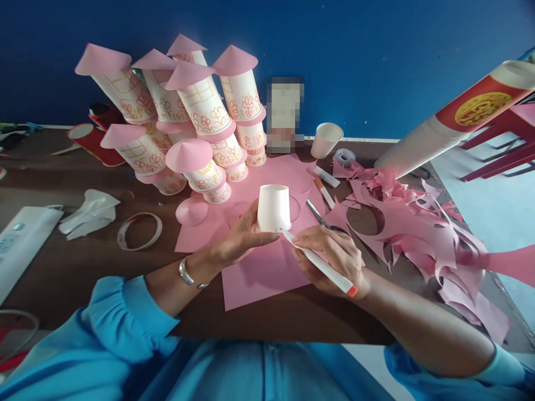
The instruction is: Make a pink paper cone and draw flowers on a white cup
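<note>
Currently left grip [237,238] pinching upside-down white cup [273,205], right grip [334,259] pinching marker [320,263] just beside it; more cups [422,142] nested together

Your white paper cup [273,206] is inverted, rim downward; your white, red-ended marker [326,267] slants, tip at the cup's rim

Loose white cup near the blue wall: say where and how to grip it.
Grip the loose white cup around its outside, just below the rim, probably best from above on the near side. It stands open end up and tapers downward, so the top is widest; the blue wall rises behind and a tape roll lies at right.
</note>
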The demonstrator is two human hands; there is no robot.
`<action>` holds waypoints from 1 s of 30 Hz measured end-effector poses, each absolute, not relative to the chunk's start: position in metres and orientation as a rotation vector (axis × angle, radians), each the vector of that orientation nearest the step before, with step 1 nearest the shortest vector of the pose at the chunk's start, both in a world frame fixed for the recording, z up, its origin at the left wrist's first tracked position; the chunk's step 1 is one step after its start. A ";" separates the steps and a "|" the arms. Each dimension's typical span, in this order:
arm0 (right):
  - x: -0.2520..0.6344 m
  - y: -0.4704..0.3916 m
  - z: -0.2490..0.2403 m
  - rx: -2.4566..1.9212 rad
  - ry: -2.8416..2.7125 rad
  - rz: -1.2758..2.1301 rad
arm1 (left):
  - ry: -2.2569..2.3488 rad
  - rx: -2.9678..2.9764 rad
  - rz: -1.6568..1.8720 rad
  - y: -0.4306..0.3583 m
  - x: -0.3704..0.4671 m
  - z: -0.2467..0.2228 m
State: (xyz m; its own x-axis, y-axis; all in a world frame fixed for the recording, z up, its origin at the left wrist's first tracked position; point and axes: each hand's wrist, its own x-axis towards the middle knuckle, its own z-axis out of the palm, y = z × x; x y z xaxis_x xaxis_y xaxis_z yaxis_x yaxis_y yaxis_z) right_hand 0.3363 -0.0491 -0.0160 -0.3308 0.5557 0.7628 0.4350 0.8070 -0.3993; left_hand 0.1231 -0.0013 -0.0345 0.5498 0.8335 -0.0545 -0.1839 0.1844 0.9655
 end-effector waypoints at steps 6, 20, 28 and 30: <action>0.336 -0.049 -0.013 -0.731 -1.992 0.124 | 0.727 1.200 0.787 -0.004 0.121 -0.034; 0.337 -0.050 -0.011 -0.722 -2.035 0.118 | 0.696 1.168 0.770 -0.003 0.124 -0.032; 0.338 -0.049 -0.010 -0.734 -2.040 0.114 | 0.706 1.152 0.777 -0.005 0.123 -0.031; 0.338 -0.049 -0.010 -0.739 -2.039 0.112 | 0.706 1.150 0.777 -0.005 0.123 -0.032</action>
State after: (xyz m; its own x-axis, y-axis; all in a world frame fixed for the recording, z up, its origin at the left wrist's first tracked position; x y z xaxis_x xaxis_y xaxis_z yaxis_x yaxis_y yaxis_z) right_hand 0.3382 -0.0486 -0.0103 -0.3842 0.5428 0.7468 0.4576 0.8145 -0.3566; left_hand 0.1233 -0.0046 -0.0316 0.5513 0.8294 -0.0898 -0.1689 0.2164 0.9616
